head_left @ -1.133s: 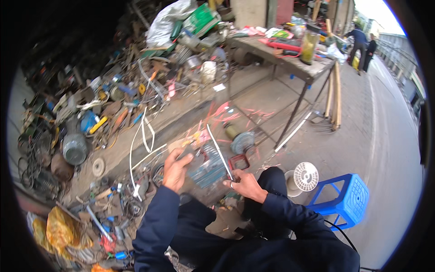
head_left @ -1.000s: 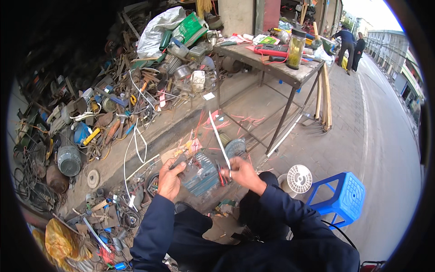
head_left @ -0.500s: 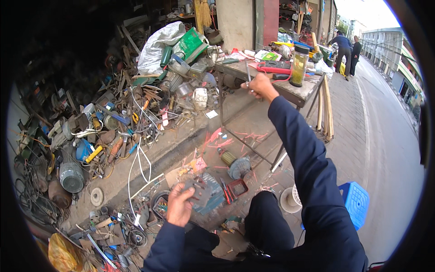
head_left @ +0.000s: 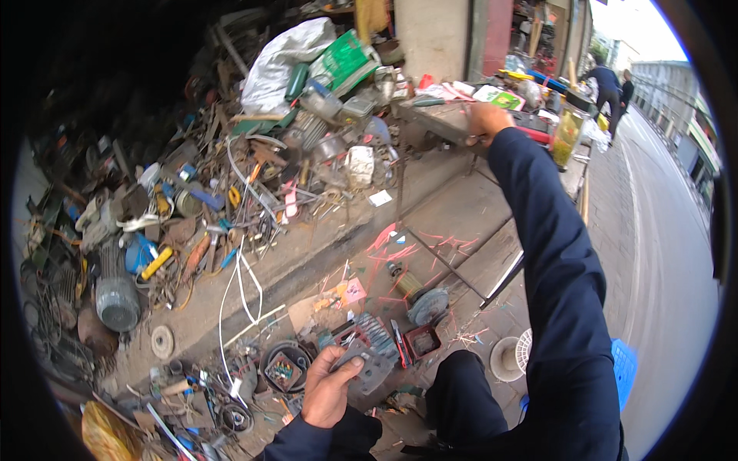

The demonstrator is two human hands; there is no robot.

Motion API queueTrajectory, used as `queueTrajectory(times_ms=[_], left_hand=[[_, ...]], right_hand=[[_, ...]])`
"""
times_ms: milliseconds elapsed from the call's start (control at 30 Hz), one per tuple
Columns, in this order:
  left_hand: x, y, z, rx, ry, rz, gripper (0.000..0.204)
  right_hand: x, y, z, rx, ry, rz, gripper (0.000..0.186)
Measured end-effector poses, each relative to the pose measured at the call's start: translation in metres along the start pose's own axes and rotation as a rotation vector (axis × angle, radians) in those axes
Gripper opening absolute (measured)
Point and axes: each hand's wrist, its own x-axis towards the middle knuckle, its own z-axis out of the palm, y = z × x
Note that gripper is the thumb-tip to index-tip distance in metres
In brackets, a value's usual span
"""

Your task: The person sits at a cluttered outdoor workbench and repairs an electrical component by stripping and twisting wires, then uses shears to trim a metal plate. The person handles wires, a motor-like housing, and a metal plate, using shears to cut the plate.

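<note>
My left hand pinches a flat grey plate with holes in it, thumb on top, low in front of my knees. Beneath and beyond the plate lies a finned grey motor housing. My right hand reaches far out to the near edge of the metal work table. Its fingers are curled and partly blurred, and what they grip cannot be made out. Close by on the table are a red-edged meter and a clear jar of yellowish liquid.
A motor rotor, a red tray and red-handled pliers lie on the ground ahead. Scrap and tools pile up on the left, with an old motor. A blue stool stands right; two people are farther off.
My right hand has come down onto the table's edge; the thin silvery rod it held upright no longer shows. The left hand has shifted right and lower with the plate. My view has turned left.
</note>
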Motion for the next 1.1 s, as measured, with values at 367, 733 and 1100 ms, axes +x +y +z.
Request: queueTrajectory(times_ms=[367,733,1100], left_hand=[[0.017,-0.003,-0.018,-0.125,0.036,0.05,0.008],[0.02,-0.007,-0.027,-0.076,0.021,0.162,0.007],[0.017,0.002,-0.061,-0.026,-0.174,0.249,0.015]], right_hand=[[-0.036,-0.003,0.002,0.291,0.423,-0.292,0.028],[-0.371,-0.215,0.056,1.728,-0.807,-0.242,0.019],[-0.377,-0.245,0.07,1.941,-0.553,-0.236,0.014]])
